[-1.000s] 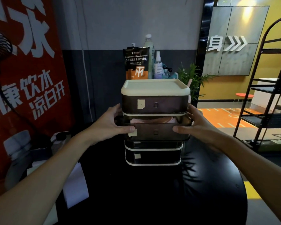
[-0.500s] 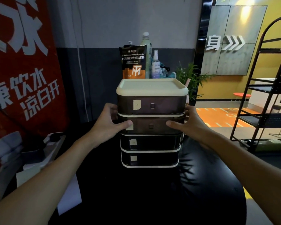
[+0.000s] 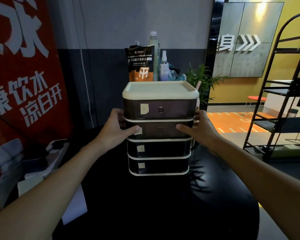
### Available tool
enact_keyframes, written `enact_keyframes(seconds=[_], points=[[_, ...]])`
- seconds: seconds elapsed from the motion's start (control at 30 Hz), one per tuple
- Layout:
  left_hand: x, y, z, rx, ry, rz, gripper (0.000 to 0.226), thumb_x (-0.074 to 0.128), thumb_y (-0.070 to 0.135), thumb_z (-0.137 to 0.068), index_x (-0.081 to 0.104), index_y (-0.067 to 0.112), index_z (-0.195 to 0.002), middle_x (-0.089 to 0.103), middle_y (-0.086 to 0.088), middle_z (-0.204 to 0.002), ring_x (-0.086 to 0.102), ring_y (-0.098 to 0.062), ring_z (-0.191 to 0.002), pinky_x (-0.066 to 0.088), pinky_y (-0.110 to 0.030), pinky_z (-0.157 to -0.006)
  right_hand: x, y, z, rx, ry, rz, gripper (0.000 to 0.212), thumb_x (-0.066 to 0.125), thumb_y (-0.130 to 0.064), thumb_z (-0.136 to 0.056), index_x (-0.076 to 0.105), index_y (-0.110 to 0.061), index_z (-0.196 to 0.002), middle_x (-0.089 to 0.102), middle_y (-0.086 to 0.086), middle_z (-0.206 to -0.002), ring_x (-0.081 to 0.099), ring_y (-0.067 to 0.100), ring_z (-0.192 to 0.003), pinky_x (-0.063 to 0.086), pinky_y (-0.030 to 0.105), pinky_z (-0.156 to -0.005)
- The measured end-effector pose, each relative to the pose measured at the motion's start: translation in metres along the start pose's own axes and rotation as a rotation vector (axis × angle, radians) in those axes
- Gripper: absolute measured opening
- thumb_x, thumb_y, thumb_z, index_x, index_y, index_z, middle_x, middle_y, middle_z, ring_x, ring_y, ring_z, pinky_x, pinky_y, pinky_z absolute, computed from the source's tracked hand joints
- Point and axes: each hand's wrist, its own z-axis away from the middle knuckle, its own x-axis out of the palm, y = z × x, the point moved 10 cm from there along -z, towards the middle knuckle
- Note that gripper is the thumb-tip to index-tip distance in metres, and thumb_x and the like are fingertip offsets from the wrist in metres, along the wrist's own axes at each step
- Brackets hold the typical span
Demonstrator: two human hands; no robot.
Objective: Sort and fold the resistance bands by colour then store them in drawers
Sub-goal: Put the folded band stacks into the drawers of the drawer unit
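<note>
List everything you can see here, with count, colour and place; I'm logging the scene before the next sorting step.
drawer unit: one, four dark drawers with cream trim and top, on the table's far side
second drawer: one, dark, pushed in, paper label at left
table: one, black, foreground
powder pouch: one, black and orange, behind the unit
bottle: one, pale, behind the pouch
spray bottle: one, clear, right of the pouch
plant: one, green, right of the unit
banner: one, red with white characters, left
rack: one, black metal, right
left hand: thumb on the second drawer's front
right hand: thumb on the same front
</note>
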Motion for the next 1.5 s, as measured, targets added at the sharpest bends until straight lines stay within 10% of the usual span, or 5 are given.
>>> enact_keyframes(seconds=[0.3, 0.63, 0.77, 1.27, 1.5], points=[[-0.025, -0.009, 0.03, -0.021, -0.087, -0.097, 0.036, 0.071, 0.016, -0.09, 0.054, 0.015, -0.122, 0.064, -0.004, -0.112, 0.063, -0.016, -0.105, 0.049, -0.02, -0.087, 0.001, -0.017, 0.056, -0.086, 0.108, 0.0, 0.065, 0.082, -0.025, -0.077, 0.037, -0.026, -0.124, 0.038, 0.001, -0.123, 0.049, 0.025, -0.116, 0.048, 0.048, -0.1], [-0.103, -0.045, 0.09, -0.03, -0.222, -0.254, 0.009, 0.066, 0.007, -0.093, 0.068, 0.009, -0.102, 0.07, -0.011, -0.101, 0.068, -0.024, -0.096, 0.056, -0.042, -0.091, 0.132, -0.062, 0.156, -0.199, -0.334, -0.05, 0.042, 0.07, -0.018, -0.089, 0.048, -0.016, -0.125, 0.049, 0.002, -0.112, 0.05, 0.01, -0.097, 0.042, 0.014, -0.079], [-0.13, -0.064, 0.106, -0.062, -0.24, -0.327, 0.009, 0.066, 0.007, -0.094, 0.069, 0.012, -0.1, 0.069, -0.007, -0.101, 0.067, -0.006, -0.09, 0.055, -0.026, -0.082, 0.188, -0.075, 0.191, -0.301, -0.471, 0.044, 0.037, 0.066, -0.023, -0.091, 0.052, -0.021, -0.125, 0.05, -0.006, -0.115, 0.049, 0.005, -0.104, 0.041, 0.014, -0.09], [-0.125, -0.132, 0.088, -0.168, -0.488, -0.606, 0.045, 0.071, 0.035, -0.09, 0.058, 0.017, -0.129, 0.053, 0.011, -0.124, 0.048, -0.003, -0.114, 0.036, 0.002, -0.079, 0.276, -0.079, 0.239, -0.593, -0.684, 0.413, 0.066, 0.041, -0.049, -0.098, 0.01, -0.035, -0.154, -0.002, -0.026, -0.159, -0.005, 0.0, -0.144, 0.01, 0.029, -0.119], [-0.114, -0.17, 0.072, -0.279, -0.653, -0.683, 0.069, 0.077, 0.053, -0.079, 0.05, 0.028, -0.137, 0.047, 0.015, -0.135, 0.044, -0.006, -0.127, 0.036, -0.017, -0.098, 0.28, -0.075, 0.238, -0.616, -0.687, 0.416, 0.066, 0.039, -0.052, -0.096, 0.009, -0.037, -0.153, -0.002, -0.031, -0.157, 0.0, -0.003, -0.144, 0.01, 0.027, -0.117]])
